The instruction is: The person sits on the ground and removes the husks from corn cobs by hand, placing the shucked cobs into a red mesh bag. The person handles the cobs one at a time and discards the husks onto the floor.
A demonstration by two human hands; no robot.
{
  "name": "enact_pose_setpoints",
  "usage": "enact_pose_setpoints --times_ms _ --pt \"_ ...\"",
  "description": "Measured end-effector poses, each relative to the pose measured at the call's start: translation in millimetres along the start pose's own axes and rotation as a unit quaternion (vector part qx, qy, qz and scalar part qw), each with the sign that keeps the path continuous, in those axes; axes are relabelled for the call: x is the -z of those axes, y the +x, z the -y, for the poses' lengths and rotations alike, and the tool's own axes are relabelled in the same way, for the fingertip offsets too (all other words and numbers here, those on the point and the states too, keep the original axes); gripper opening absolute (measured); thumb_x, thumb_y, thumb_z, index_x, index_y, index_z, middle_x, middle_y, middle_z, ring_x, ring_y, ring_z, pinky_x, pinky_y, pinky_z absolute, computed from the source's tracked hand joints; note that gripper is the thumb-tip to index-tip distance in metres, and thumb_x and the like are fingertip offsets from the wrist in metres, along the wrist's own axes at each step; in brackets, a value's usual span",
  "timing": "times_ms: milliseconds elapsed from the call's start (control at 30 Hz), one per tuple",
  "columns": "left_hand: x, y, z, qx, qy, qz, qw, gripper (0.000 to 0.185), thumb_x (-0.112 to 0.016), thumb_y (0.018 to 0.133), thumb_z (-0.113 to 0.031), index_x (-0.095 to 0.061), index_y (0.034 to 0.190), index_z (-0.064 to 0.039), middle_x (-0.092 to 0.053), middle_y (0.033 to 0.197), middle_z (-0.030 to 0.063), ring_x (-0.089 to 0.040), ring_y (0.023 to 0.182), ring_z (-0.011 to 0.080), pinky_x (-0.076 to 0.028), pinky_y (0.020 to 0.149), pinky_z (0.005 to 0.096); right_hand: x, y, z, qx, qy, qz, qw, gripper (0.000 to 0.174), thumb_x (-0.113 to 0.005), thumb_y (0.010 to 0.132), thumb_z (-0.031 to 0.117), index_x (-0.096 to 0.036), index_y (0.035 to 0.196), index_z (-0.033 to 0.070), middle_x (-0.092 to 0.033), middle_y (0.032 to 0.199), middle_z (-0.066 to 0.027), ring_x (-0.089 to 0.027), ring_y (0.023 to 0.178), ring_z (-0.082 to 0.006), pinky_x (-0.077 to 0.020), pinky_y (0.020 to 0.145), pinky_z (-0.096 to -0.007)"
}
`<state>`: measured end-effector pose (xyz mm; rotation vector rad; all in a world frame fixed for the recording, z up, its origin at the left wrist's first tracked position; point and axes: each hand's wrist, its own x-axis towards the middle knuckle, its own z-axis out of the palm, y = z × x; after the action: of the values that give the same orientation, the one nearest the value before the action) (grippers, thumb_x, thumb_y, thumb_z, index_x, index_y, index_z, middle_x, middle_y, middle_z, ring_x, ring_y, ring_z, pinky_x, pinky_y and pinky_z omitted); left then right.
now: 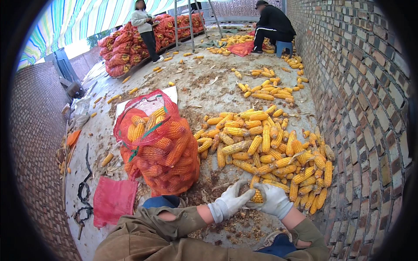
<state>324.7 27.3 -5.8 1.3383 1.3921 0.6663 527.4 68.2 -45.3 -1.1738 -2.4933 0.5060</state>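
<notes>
Both my hands wear whitish work gloves and meet at the near edge of a heap of yellow corn cobs [267, 143]. My right hand [274, 199] is closed around one corn cob [257, 196]. From the other side my left hand [231, 199] reaches to this cob, fingers spread, a fingertip at its lower end. Whether the left fingers grip it cannot be told. Left of the heap stands a red mesh sack [169, 156] nearly full of cobs, its mouth gaping at the top. A flat red mesh bag [114, 200] lies nearer me on the left.
A brick wall [359, 114] runs along the right. Black cord [85, 189] lies on the left floor. Farther off are loose cobs [269, 89], stacked filled sacks [120, 52], a stepladder [191, 26], a standing person [145, 29] and a person [276, 24] seated on a blue stool [284, 48].
</notes>
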Motion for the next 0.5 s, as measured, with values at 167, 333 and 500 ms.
enact_pose_setpoints --times_ms 167,333,500 --pt "24 -22 -31 -0.050 -0.173 0.101 0.978 0.042 -0.045 0.101 -0.046 -0.057 0.107 -0.006 -0.062 0.095 0.0093 -0.058 0.084 0.0166 -0.048 0.077 0.0294 47 26 66 0.092 -0.105 -0.016 0.990 0.069 -0.074 0.071 0.060 -0.063 0.108 0.004 -0.066 0.096 -0.0135 -0.066 0.083 -0.0306 -0.0550 0.069 -0.0377" --pt "37 -26 -40 -0.008 -0.270 0.071 0.960 0.037 -0.051 0.098 -0.038 -0.063 0.093 -0.003 -0.065 0.080 0.0088 -0.058 0.063 0.0148 -0.046 0.056 0.0296 63 35 112 0.091 0.008 -0.168 0.981 0.038 -0.062 0.091 0.038 -0.065 0.097 0.001 -0.067 0.087 -0.0155 -0.065 0.081 -0.0328 -0.0542 0.069 -0.0403" --pt "27 -19 -25 -0.207 -0.053 -0.196 0.957 0.044 -0.050 0.098 -0.039 -0.061 0.110 0.002 -0.066 0.097 0.0230 -0.064 0.088 0.0388 -0.052 0.078 0.0423 40 45 123 -0.169 0.277 -0.215 0.921 0.034 -0.049 0.099 0.031 -0.060 0.093 -0.001 -0.063 0.087 -0.0189 -0.061 0.084 -0.0374 -0.0487 0.073 -0.0421"
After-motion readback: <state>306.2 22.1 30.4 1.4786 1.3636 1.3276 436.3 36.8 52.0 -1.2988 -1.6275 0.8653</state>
